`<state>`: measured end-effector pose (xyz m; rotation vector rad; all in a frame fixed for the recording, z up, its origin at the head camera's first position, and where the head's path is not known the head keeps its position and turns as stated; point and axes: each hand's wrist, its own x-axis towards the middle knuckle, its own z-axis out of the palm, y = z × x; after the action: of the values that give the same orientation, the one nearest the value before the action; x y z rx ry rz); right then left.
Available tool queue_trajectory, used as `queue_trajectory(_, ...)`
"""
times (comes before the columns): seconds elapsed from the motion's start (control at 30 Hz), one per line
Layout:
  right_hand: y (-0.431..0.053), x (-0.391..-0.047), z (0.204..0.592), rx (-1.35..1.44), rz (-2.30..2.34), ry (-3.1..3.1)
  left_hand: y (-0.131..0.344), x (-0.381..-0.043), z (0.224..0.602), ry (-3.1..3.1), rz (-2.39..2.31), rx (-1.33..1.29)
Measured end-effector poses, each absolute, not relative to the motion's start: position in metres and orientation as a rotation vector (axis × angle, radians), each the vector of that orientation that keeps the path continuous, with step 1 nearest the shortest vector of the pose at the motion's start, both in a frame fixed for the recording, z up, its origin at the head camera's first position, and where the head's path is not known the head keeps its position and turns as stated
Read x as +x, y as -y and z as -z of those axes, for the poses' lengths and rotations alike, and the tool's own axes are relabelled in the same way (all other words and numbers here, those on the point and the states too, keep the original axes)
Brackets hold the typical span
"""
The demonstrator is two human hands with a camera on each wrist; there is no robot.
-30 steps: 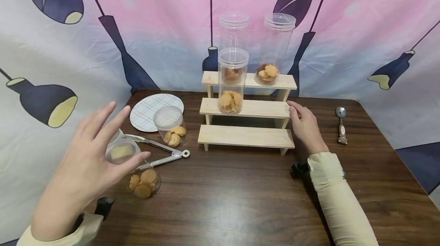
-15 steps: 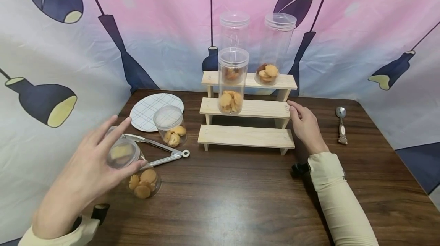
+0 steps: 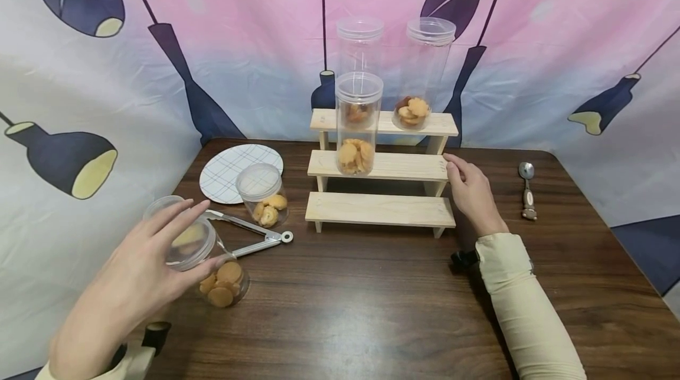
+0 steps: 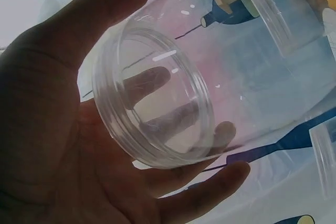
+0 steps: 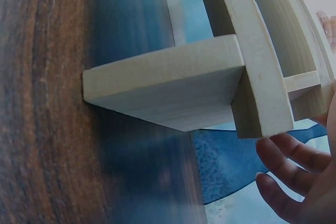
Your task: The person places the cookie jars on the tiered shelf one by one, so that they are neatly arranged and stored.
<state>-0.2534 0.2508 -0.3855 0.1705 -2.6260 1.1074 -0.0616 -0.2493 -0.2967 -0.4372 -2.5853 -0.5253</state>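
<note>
My left hand (image 3: pixel 133 274) curves around the lid of a clear jar (image 3: pixel 225 282) of round cookies at the table's left. In the left wrist view, thumb and spread fingers surround the clear lid (image 4: pixel 152 98); firm contact is not plain. Another lidded jar (image 3: pixel 159 203) stands behind, mostly hidden by this hand. My right hand (image 3: pixel 475 197) holds the right end of the wooden three-step stand (image 3: pixel 379 209) at the middle shelf. The right wrist view shows several fingertips (image 5: pixel 283 156) at the board's end. A tall cookie jar (image 3: pixel 355 156) stands on the middle shelf.
Two tall cookie jars (image 3: pixel 411 114) stand on the top shelf. Metal tongs (image 3: pixel 262 244) lie beside the left jars, near a short cookie jar (image 3: pixel 260 185) and a checked round plate (image 3: pixel 218 173). A spoon (image 3: pixel 528 191) lies at the right. A patterned curtain (image 3: pixel 239 61) hangs behind.
My left hand has lowered from above the jar to around its lid, with thumb and fingers drawn slightly closer. The right hand and the stand have stayed put.
</note>
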Motion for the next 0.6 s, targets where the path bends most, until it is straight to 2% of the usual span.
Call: queue_trajectory(0.6,-0.2505,-0.2528,0.3843,0.178,-1.128,2.620,0.2514,-0.0579,0.3014,2.599,0.493,-0.376)
